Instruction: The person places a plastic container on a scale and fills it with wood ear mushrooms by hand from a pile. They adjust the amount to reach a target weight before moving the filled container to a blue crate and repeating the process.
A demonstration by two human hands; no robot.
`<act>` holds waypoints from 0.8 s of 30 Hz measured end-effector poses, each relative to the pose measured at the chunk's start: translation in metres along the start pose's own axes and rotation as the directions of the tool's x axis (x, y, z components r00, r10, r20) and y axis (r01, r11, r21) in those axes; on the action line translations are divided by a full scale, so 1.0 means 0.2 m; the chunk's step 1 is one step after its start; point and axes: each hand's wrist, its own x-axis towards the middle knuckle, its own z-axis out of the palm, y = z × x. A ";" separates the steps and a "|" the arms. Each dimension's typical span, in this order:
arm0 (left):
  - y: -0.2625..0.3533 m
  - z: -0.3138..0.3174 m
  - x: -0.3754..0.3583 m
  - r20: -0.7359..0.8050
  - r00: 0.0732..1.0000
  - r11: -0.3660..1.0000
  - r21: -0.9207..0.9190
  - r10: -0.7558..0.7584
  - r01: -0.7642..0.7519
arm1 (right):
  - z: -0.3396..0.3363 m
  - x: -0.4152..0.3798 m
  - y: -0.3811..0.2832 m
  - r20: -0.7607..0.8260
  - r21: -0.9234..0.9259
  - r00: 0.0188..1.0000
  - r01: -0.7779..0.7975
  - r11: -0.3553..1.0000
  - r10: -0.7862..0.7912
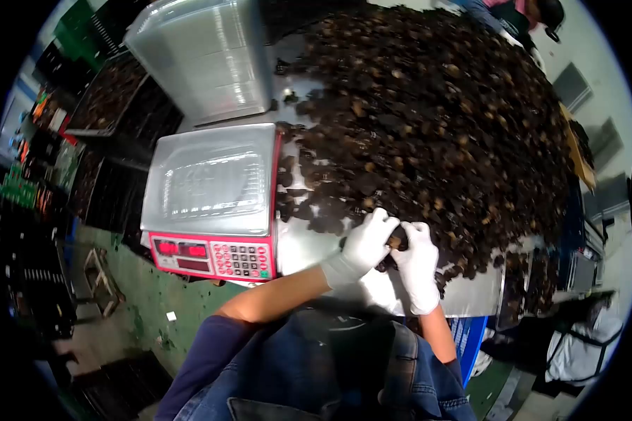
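Pinching one dark piece (395, 241) between both gloved hands, left hand (364, 247) and right hand (418, 261), I hold it close for inspection at the bench's (309, 247) near edge, the heap (435, 126) behind, the scale (214, 203) alongside for weighing.

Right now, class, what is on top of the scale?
A clear plastic tray sits on the scale, seemingly empty. The weighing plate beneath it is covered. Both gloved hands work beside it at the dark pile.

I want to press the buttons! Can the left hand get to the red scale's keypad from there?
Probably yes. The left hand sits just beside the scale, and nothing lies between it and the keypad, though it is busy holding a dark piece.
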 end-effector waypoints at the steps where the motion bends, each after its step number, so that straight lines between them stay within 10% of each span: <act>1: 0.03 -0.04 0.01 -0.010 0.999 0.999 -0.016 -0.036 0.036 | -0.02 0.03 -0.04 0.001 -0.003 1.000 0.025 1.000 -0.025; 11: -0.05 -1.10 -0.16 -0.380 0.925 0.957 0.274 0.021 0.091 | -0.01 0.43 -1.01 0.027 0.185 0.843 0.524 0.831 -0.538; 16: -0.32 -1.43 -0.32 -0.328 0.902 0.850 0.352 -0.280 0.392 | 0.43 0.54 -1.30 0.043 0.290 0.753 0.619 0.730 -0.656; 24: -0.50 -1.57 -0.50 -0.163 0.918 0.827 0.398 -0.361 0.396 | 0.43 0.56 -1.29 0.324 0.125 0.764 0.550 0.826 -0.558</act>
